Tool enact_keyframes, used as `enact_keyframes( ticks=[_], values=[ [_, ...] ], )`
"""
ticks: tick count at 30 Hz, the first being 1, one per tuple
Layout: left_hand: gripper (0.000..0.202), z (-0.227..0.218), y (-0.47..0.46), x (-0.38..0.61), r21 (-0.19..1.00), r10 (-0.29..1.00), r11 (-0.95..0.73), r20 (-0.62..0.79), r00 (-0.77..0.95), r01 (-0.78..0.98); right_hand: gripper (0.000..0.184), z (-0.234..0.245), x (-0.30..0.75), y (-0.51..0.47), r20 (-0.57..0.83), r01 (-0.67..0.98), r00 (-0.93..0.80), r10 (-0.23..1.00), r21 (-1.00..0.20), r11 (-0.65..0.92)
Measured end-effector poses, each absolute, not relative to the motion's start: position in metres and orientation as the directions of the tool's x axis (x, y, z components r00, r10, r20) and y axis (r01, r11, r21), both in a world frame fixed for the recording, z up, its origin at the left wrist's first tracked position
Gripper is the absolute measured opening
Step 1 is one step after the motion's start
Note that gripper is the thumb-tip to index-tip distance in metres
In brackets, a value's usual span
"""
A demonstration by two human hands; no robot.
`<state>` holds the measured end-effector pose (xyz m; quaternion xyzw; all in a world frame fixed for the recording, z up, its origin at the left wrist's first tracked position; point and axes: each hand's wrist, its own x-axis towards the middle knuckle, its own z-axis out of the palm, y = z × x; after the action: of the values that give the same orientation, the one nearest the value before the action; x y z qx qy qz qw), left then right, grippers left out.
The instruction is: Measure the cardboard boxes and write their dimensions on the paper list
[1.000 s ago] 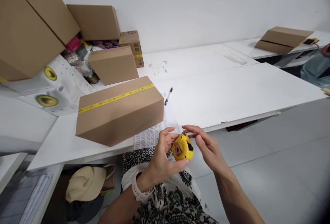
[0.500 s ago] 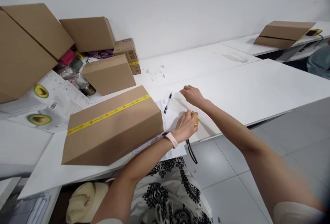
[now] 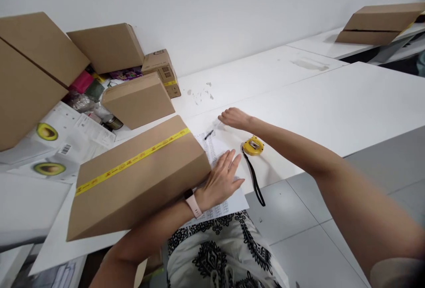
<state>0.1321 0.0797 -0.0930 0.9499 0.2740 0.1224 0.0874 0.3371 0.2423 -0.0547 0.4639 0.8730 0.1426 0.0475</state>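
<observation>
A yellow tape measure (image 3: 253, 145) lies on the white table (image 3: 315, 102), its black strap (image 3: 255, 179) hanging over the front edge. My left hand (image 3: 220, 181) rests flat and open on a printed sheet of paper (image 3: 217, 177), beside a cardboard box with a yellow tape stripe (image 3: 133, 177). My right hand (image 3: 234, 117) reaches over the table to a black pen (image 3: 209, 134); its fingers are curled down at the pen's far end, and whether they grip it is unclear.
More cardboard boxes (image 3: 136, 97) and white avocado-printed cartons (image 3: 49, 146) crowd the back left by the wall. Another flattened box (image 3: 378, 24) lies on a far right table. Grey floor tiles lie below the table edge.
My left hand set the tape measure down on the table and moved onto the paper. My right hand reached out toward the pen. The view shifted slightly right.
</observation>
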Motion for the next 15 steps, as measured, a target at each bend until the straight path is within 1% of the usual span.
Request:
enact_keyframes(
  ticks=[1,2,3,4,5,6,7,8,9,10,11,12,13,15],
  values=[
    [0.066,-0.094,0.084,0.12,0.214,0.546,-0.834,0.186,0.817,0.509,0.027,-0.05,0.341,0.241,0.131,0.864,-0.482,0.866,0.232,0.446],
    [0.065,-0.095,0.089,0.11,0.195,0.555,-0.83,0.187,0.811,0.523,0.025,-0.046,0.344,0.238,0.228,0.927,-0.373,0.899,0.14,0.349],
    [0.064,-0.096,0.097,0.1,0.177,0.568,-0.822,0.184,0.802,0.541,0.023,-0.042,0.344,0.234,0.327,0.968,-0.243,0.913,0.014,0.252],
    [0.063,-0.097,0.106,0.09,0.163,0.585,-0.81,0.175,0.792,0.563,0.021,-0.039,0.342,0.228,0.413,0.974,-0.101,0.905,-0.146,0.176],
    [0.063,-0.098,0.116,0.081,0.152,0.609,-0.793,0.159,0.777,0.59,0.02,-0.038,0.336,0.22,0.469,0.935,0.037,0.882,-0.329,0.135],
    [0.064,-0.098,0.126,0.072,0.145,0.635,-0.772,0.133,0.761,0.619,0.019,-0.039,0.328,0.212,0.484,0.846,0.158,0.861,-0.517,0.135],
    [0.065,-0.098,0.137,0.065,0.14,0.661,-0.749,0.101,0.744,0.647,0.018,-0.043,0.318,0.203,0.455,0.71,0.252,0.854,-0.687,0.156],
    [0.068,-0.099,0.146,0.058,0.139,0.682,-0.729,0.059,0.729,0.671,0.016,-0.048,0.307,0.196,0.388,0.537,0.304,0.87,-0.824,0.18],
    [0.07,-0.1,0.154,0.052,0.144,0.696,-0.712,0.013,0.718,0.687,0.014,-0.056,0.295,0.189,0.299,0.356,0.315,0.901,-0.917,0.18],
    [0.072,-0.101,0.16,0.048,0.151,0.706,-0.697,-0.031,0.708,0.701,0.013,-0.064,0.285,0.185,0.208,0.196,0.298,0.932,-0.969,0.153],
    [0.073,-0.102,0.163,0.047,0.157,0.716,-0.68,-0.067,0.695,0.716,0.014,-0.073,0.276,0.183,0.132,0.071,0.271,0.953,-0.991,0.117],
    [0.073,-0.104,0.163,0.047,0.161,0.73,-0.66,-0.091,0.677,0.734,0.015,-0.082,0.27,0.182,0.075,-0.014,0.248,0.966,-0.997,0.081],
    [0.074,-0.105,0.16,0.049,0.161,0.751,-0.635,-0.101,0.652,0.756,0.018,-0.09,0.266,0.184,0.038,-0.064,0.236,0.971,-0.996,0.054],
    [0.077,-0.106,0.15,0.056,0.158,0.793,-0.585,-0.096,0.601,0.796,0.024,-0.103,0.263,0.189,0.013,-0.093,0.231,0.973,-0.995,0.035]
  ],
)
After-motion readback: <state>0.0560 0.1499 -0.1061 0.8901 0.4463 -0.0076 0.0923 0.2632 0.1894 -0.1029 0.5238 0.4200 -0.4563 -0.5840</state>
